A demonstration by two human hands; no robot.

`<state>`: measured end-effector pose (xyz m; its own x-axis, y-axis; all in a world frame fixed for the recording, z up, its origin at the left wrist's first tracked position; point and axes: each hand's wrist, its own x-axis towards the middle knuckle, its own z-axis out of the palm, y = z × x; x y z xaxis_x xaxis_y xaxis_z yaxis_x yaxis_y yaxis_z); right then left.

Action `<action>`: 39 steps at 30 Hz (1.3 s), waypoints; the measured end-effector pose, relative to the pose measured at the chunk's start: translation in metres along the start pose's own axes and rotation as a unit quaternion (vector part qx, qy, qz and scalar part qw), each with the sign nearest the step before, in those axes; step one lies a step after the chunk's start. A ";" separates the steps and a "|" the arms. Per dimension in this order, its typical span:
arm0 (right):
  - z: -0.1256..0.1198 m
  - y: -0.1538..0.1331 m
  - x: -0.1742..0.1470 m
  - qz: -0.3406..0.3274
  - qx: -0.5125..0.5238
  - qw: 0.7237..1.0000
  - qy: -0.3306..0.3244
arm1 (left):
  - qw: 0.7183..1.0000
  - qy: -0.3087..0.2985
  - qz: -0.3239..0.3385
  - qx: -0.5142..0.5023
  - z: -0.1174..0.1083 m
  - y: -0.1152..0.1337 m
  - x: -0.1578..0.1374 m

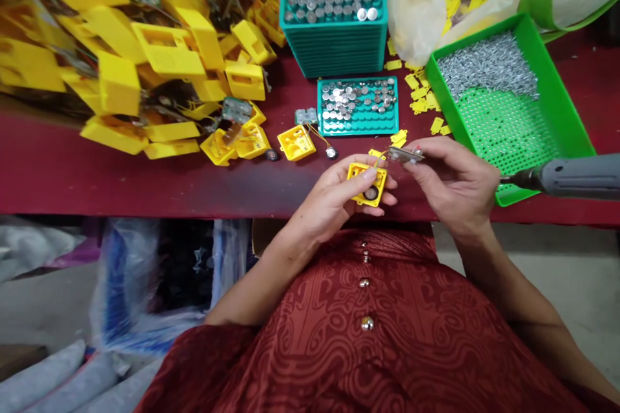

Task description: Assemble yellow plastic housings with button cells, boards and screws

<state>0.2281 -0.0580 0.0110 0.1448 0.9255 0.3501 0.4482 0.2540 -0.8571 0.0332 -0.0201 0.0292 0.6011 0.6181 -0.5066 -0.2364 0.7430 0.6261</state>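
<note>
My left hand (334, 197) is closed round a small yellow plastic case (357, 195), its hollow side facing up. Inside the case lies a round black speaker (371, 193), with my thumb across the case's edge. Just to the right, my right hand (455, 181) pinches a small circuit board (405, 155) between thumb and fingers. Thin yellow wires run from the board toward the case. Past my left hand, another open yellow case (296, 143) rests on the table, with its board (306, 117) and a wired round speaker (332, 153) beside it.
A large heap of yellow cases (167, 55) fills the left. Teal trays (339, 48) of button cells are stacked at the back, with a single tray (358, 129) in front. Right are a green basket (562, 116) of screws, small yellow covers (419, 105) and a power screwdriver (581, 175).
</note>
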 end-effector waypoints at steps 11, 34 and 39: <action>0.001 0.006 0.016 0.377 0.319 0.829 -0.261 | 0.992 -0.005 0.093 0.083 -0.012 -0.001 -0.012; 0.011 0.015 0.023 0.178 0.203 0.934 -0.235 | 0.994 -0.079 0.000 -0.075 -0.026 0.007 -0.020; 0.028 0.012 0.009 0.050 0.212 0.970 -0.105 | 0.988 -0.108 -0.023 -0.107 -0.021 0.011 -0.020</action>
<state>0.2097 -0.0386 -0.0065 -0.0332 0.9770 0.2107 0.0311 0.2117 -0.9768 0.0020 -0.0190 0.0338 0.7578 0.5308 -0.3795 -0.3472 0.8204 0.4543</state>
